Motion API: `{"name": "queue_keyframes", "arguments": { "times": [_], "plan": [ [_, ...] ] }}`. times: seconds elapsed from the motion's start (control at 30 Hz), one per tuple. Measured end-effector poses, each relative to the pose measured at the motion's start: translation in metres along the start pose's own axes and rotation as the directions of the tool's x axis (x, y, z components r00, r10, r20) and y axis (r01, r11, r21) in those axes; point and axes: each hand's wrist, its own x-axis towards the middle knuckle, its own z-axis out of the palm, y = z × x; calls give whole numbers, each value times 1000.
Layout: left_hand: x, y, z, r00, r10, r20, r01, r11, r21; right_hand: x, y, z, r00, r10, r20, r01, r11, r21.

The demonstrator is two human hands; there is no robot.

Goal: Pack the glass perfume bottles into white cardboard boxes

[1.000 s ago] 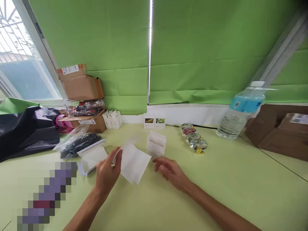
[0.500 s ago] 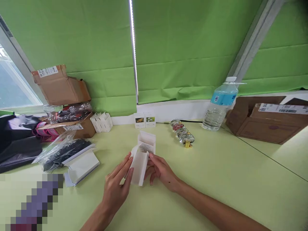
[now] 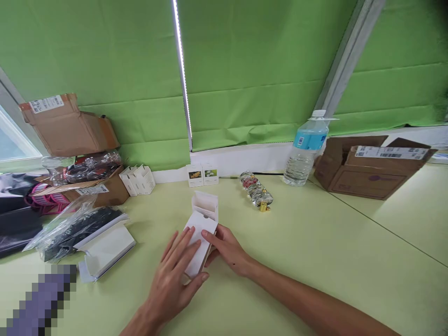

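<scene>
1. White carton: in both hands over the green tabletop, in front of the open-topped white box; contact between them unclear.
2. Right hand: gripping carton's right edge, thumb on top.
3. Left hand: fingers spread flat on top panel, not clamped.
4. Step, my read: squaring the carton. Next move calls for steady walls, light pressure.

Behind the held box stands a carton, ornaments farther right.
</scene>
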Motion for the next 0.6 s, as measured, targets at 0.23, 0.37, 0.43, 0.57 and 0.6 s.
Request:
{"name": "queue_keyframes", "arguments": {
  "times": [0.23,0.37,0.43,0.57,0.6],
  "plan": [
    [-3,6,12,862,-491,128,507,847,-162,-1,-1,5,995,-95,-34,89,986,-141],
    [-2,12,14,806,-563,185,592,774,-225,-4,4,10,988,-155,12,153,961,-232],
    [0,13,13,789,-583,193,614,754,-235,-6,5,12,988,-152,36,156,957,-243],
    [3,13,11,777,-612,149,628,735,-255,-7,-1,15,993,-120,21,121,955,-270],
    [3,12,11,781,-612,129,622,738,-263,-7,-3,15,996,-90,27,94,954,-285]
  ]
}}
